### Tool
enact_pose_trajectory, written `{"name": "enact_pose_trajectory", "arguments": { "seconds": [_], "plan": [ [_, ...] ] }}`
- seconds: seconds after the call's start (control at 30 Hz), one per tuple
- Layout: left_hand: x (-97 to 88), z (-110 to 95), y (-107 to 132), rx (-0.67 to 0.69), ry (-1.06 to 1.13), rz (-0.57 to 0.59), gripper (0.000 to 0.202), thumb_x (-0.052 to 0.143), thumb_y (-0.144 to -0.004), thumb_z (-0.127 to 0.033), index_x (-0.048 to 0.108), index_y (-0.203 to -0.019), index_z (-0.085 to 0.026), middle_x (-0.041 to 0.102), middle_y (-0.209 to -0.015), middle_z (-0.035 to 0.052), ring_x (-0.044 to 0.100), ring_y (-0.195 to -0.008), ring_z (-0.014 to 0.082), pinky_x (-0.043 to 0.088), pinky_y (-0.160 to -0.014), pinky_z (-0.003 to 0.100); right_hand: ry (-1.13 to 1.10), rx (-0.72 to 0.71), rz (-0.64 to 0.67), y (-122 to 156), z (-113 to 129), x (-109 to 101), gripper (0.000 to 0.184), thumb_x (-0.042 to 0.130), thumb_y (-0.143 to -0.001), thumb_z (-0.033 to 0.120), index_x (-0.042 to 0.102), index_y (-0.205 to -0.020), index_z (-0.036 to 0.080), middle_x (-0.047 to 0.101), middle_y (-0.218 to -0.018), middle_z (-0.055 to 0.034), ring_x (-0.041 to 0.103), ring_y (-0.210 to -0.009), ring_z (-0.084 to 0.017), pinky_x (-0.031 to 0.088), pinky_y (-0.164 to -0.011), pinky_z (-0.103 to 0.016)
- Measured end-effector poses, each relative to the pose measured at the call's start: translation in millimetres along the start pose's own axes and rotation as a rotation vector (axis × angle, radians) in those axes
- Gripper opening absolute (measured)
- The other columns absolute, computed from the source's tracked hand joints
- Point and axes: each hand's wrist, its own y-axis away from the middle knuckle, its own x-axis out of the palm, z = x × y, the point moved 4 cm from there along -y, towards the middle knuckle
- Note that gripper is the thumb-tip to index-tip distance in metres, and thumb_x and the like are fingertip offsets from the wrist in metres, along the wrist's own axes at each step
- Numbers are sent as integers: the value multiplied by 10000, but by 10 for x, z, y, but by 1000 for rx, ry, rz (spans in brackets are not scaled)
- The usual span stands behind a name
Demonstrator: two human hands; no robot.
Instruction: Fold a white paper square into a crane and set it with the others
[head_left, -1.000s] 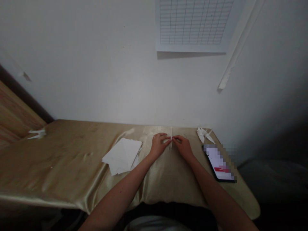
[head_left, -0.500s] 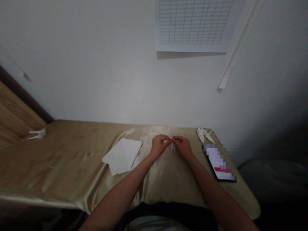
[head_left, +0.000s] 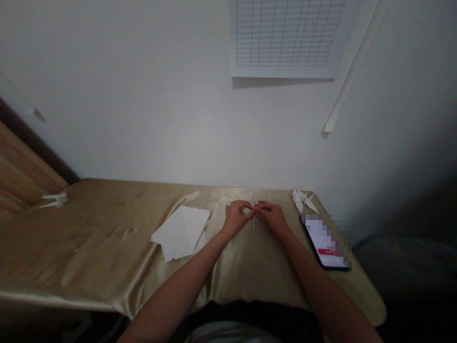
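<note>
Both of my hands meet near the far middle of the table, pinching a narrow, pointed piece of folded white paper (head_left: 253, 204). My left hand (head_left: 235, 215) grips it from the left with curled fingers. My right hand (head_left: 272, 215) grips it from the right, fingers also curled. The paper's thin tip sticks up between the fingertips and a short point hangs below them.
A stack of white paper sheets (head_left: 182, 230) lies left of my hands on the gold satin cloth (head_left: 107, 238). Finished paper cranes (head_left: 303, 200) sit at the far right corner, a lit phone (head_left: 326, 240) beside them. Another white folded piece (head_left: 53, 199) lies far left. A grid chart (head_left: 285, 35) hangs on the wall.
The folded paper has tilted slightly between my fingertips, its upper tip leaning left. My hands have stayed in nearly the same place.
</note>
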Motion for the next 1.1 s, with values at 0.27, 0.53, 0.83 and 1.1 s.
{"name": "enact_pose_trajectory", "arguments": {
  "seconds": [0.27, 0.53, 0.83, 1.1],
  "plan": [
    [2, -7, -9, 7, 40, -6, 89, 810, -745, -288, 792, -822, -246, 775, -1098, 56, 662, -1128, 260, 428, -1079, 501, 26, -4, -1, -5, -25, -14, 209, 754, -706, 419, 813, -795, 239, 785, -1033, -94, 683, -1114, -291, 463, -1062, -466],
    [-12, -6, -20, -8, 43, 0, 89, 762, -726, -183, 785, -780, -250, 778, -1110, 41, 658, -1155, 256, 410, -1105, 535, 47, 11, -25, -13, -47, -38, 193, 722, -705, 370, 798, -788, 212, 776, -1069, -105, 702, -1060, -285, 483, -1030, -441],
    [-31, 5, -77, 21, 22, 6, 126, 723, -731, -125, 774, -767, -234, 784, -1102, 28, 683, -1107, 222, 452, -1083, 433, 181, -128, -78, -8, -62, 2, 175, 633, -781, 337, 754, -815, 216, 757, -961, -76, 663, -1012, -257, 465, -1008, -438],
    [-8, 32, -104, 44, 37, -4, 82, 727, -775, -158, 763, -780, -231, 787, -1087, 29, 704, -1072, 205, 478, -1062, 399, 284, -185, -92, -14, -105, 31, 152, 590, -834, 294, 704, -868, 199, 707, -966, -100, 602, -1039, -258, 447, -1000, -428]
  ]
}}
